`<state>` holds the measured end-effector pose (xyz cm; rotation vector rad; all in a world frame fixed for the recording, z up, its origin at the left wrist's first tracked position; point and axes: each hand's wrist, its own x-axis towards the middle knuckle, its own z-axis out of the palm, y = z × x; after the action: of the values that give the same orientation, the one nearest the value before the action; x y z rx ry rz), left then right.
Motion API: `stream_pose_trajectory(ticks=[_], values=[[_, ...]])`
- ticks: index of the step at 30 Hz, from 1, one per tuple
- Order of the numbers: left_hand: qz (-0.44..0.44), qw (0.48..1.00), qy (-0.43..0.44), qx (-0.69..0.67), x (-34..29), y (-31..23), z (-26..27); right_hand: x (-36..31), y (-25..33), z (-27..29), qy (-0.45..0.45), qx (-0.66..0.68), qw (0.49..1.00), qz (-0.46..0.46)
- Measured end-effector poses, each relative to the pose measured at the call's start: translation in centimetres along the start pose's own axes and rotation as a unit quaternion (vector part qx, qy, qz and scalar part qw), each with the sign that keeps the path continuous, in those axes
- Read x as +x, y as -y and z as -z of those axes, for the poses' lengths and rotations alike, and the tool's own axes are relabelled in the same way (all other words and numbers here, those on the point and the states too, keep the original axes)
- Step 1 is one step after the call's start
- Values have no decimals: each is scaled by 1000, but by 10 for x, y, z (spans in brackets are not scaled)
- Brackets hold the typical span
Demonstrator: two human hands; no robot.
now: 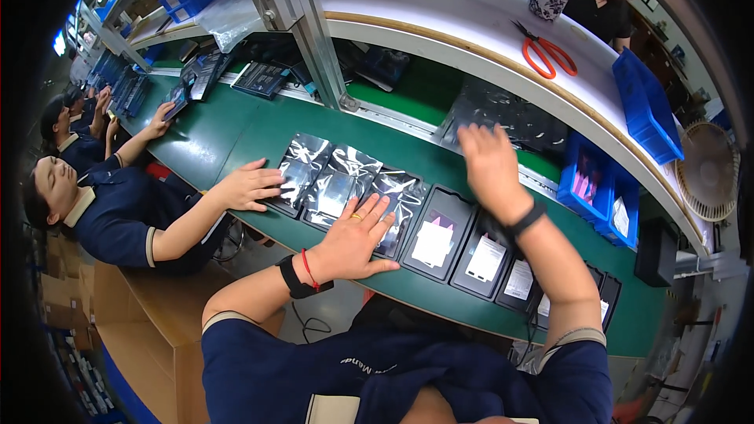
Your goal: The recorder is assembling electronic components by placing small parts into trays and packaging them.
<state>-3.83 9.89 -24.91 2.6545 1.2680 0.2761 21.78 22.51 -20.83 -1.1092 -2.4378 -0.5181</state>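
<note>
My left hand (pixel 353 237) lies with its fingers spread on a shiny clear plastic bag (pixel 400 198) that covers a black tray. To its left are two more black trays topped with similar shiny bags (pixel 339 180). My right hand (pixel 488 171) reaches over the bench beside a pile of dark, glossy plastic bags (pixel 518 119). Its fingers are stretched out and slightly blurred, with nothing seen in them; I cannot tell whether it touches the pile. Between my arms sits an uncovered black tray (pixel 437 233) holding a white card and a pink piece.
More black trays with white labels (pixel 485 259) run rightward along the green bench (pixel 259 129). A co-worker's hand (pixel 250 185) rests by the leftmost bagged tray. Blue bins (pixel 585 180) stand at the right. Red-handled scissors (pixel 547 55) lie on the raised shelf, behind a metal post (pixel 294 23).
</note>
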Motion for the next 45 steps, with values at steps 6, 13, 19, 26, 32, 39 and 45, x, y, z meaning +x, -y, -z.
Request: stream_pose_trajectory(ticks=[6, 13, 19, 26, 32, 39, 45], values=[[5, 998, 58, -16, 3, -6, 6, -80, 88, 43, 117, -19, 990, 70], [-74, 996, 26, -35, 22, -52, -16, 27, 5, 22, 338, 150, 920, -129], [-62, 998, 5, 12, 30, -60, -34, 45, -55, -62, 251, 58, 947, -192], [3, 1000, -9, 20, 25, -25, -21, 8, -60, -39, 96, -52, 994, 25], [3, 1000, -16, 18, 22, -16, -11, -22, -43, -4, 17, 95, 995, -22], [25, 999, 8, 19, 16, -20, -19, 35, -54, -59, 284, 27, 949, -135], [39, 999, 7, 16, 11, -18, -12, 28, -59, -40, 299, 53, 949, -83]])
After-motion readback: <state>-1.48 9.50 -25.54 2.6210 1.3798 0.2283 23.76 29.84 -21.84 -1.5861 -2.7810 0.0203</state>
